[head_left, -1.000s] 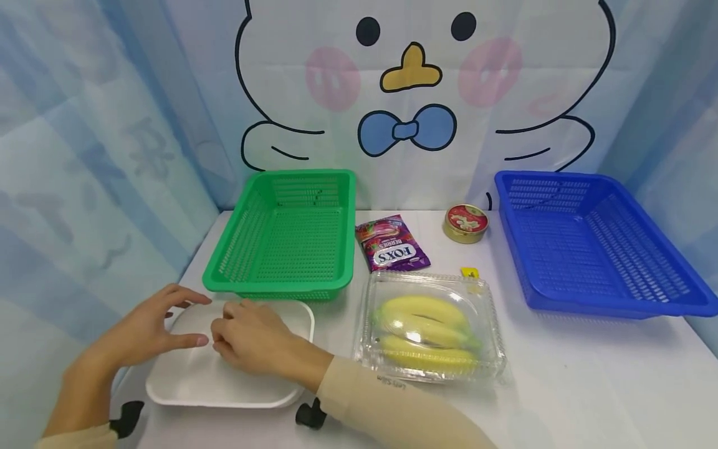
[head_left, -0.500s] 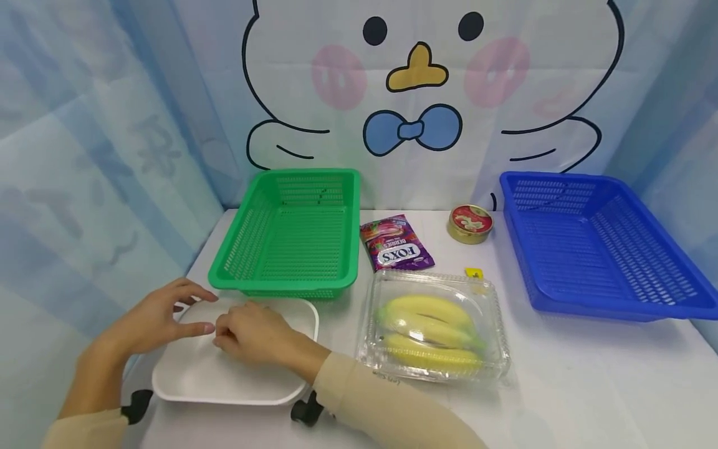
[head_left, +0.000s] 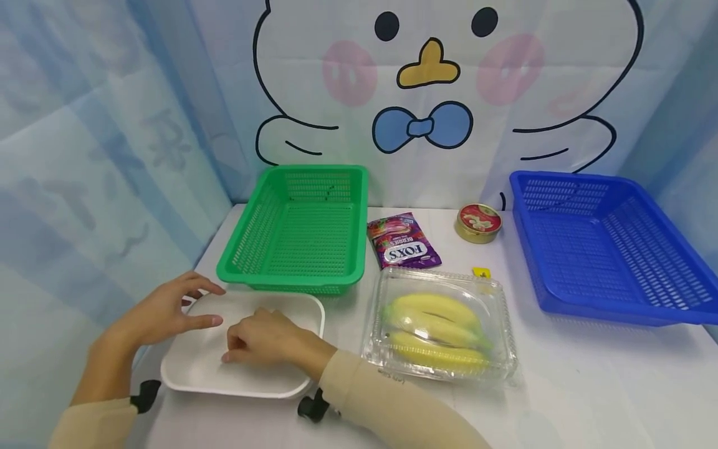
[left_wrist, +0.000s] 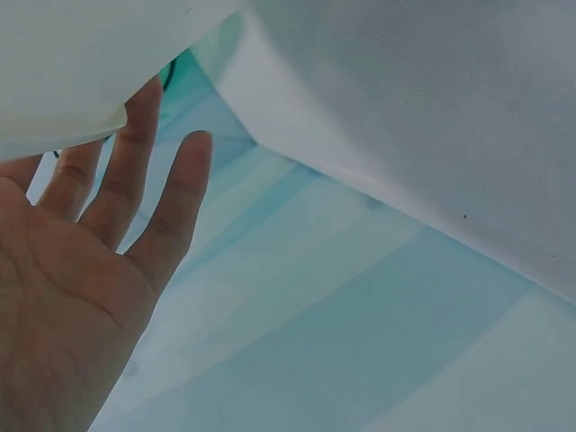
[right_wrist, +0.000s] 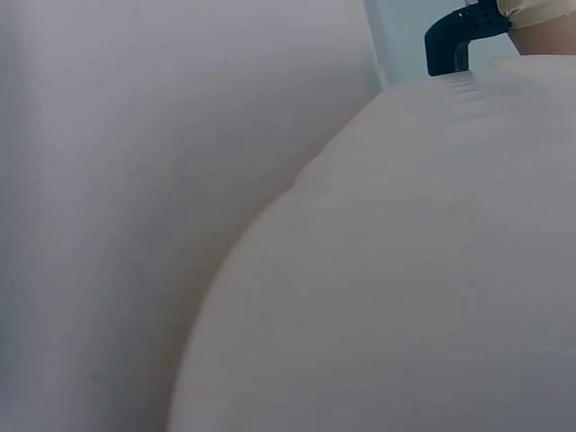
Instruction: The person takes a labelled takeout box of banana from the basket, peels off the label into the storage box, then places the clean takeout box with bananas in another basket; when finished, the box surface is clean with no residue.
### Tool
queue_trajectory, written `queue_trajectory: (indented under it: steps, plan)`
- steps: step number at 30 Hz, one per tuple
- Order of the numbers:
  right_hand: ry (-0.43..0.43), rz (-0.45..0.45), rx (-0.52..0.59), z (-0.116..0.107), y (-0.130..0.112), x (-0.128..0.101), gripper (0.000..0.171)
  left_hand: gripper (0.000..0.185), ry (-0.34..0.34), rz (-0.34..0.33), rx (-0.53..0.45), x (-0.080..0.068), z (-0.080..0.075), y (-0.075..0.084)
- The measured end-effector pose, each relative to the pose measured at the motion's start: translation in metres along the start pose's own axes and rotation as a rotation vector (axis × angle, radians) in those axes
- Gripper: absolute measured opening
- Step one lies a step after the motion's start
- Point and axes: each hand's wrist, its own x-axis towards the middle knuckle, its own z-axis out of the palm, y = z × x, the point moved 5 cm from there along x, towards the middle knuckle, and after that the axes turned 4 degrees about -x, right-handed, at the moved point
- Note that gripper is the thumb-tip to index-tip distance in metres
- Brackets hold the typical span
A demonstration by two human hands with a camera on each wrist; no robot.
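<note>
I see both hands low in the left of the head view, over a white tray (head_left: pixel 196 374) that lies on the desk (head_left: pixel 589 386) just in front of the green basket (head_left: pixel 297 231). My left hand (head_left: pixel 162 308) hovers at the tray's upper left corner, its grip wide, fingers spread and nearly straight; the thumb tip lies over the tray's inside. In the left wrist view the left hand (left_wrist: pixel 81 270) shows an open palm with the fingers reaching under the tray's edge (left_wrist: pixel 63 99). My right hand (head_left: pixel 266 340) rests on the middle of the tray, fingers curled down toward its surface; I cannot tell whether that grip pinches anything. The right wrist view shows only the tray (right_wrist: pixel 405 270) up close, against the desk. To the right of the tray sits a clear box (head_left: pixel 437 327) with bananas (head_left: pixel 434 330) inside, lid closed. Behind it lie a purple candy bag (head_left: pixel 402 240) and a small round tin (head_left: pixel 478 222). A blue basket (head_left: pixel 606 243) stands at the right of the frame.
</note>
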Motion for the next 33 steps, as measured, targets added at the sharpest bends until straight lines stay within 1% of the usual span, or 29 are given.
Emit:
queue_trajectory:
  steps: [3, 9, 12, 17, 21, 25, 29, 33]
  plan:
    - [-0.035, 0.002, -0.010, 0.002, 0.000, -0.001, 0.022, 0.048, 0.000, 0.003, -0.006, 0.000, 0.001, 0.001]
    - [-0.106, 0.021, -0.016, -0.002, 0.003, -0.007, 0.025, 0.050, 0.001, 0.030, -0.004, 0.005, -0.002, 0.005]
    - [-0.153, 0.028, -0.003, -0.002, 0.003, -0.012, 0.028, 0.050, -0.003, 0.020, -0.001, 0.005, -0.003, 0.006]
    - [-0.224, -0.013, -0.018, 0.000, -0.001, -0.025, 0.039, 0.049, -0.018, -0.007, -0.013, -0.001, 0.000, 0.005]
    - [-0.252, -0.048, -0.030, 0.002, -0.005, -0.030, 0.039, 0.053, -0.022, -0.028, -0.012, -0.008, 0.000, 0.002]
    - [-0.257, -0.059, -0.024, 0.003, -0.007, -0.030, 0.041, 0.062, -0.051, -0.028, -0.026, -0.017, -0.003, 0.001]
    - [-0.255, -0.049, -0.035, 0.003, -0.005, -0.029, 0.044, 0.072, -0.094, -0.026, -0.060, -0.025, -0.005, 0.002]
    - [-0.258, -0.046, -0.030, 0.003, -0.001, -0.030, 0.049, 0.081, -0.168, -0.031, -0.120, -0.030, -0.003, 0.004]
